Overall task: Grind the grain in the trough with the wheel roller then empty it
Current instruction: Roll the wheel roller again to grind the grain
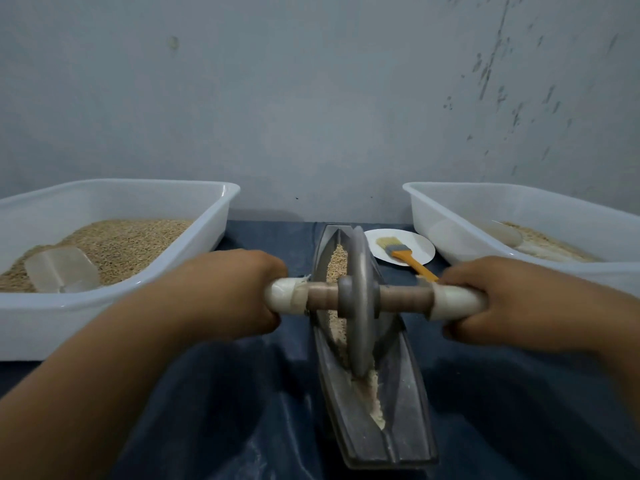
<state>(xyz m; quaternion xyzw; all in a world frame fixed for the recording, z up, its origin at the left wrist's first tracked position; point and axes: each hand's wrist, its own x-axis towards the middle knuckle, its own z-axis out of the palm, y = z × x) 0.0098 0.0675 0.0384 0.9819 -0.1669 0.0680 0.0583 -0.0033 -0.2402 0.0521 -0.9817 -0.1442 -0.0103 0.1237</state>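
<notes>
A long grey metal trough (401, 410) lies lengthwise in front of me on the dark blue cloth. The grey wheel roller (360, 306) stands upright in its groove on a wooden axle with white handle ends. My left hand (239, 292) grips the left handle and my right hand (502, 303) grips the right handle. Grain (337, 261) fills the groove beyond the wheel, and paler crushed grain (375, 400) lies in the groove on the near side.
A white tub (114, 188) at the left holds whole grain and a clear scoop (62, 270). Another white tub (519, 202) at the right holds paler grain. Between them sits a white plate (420, 247) with an orange-handled brush (405, 252). A grey wall stands behind.
</notes>
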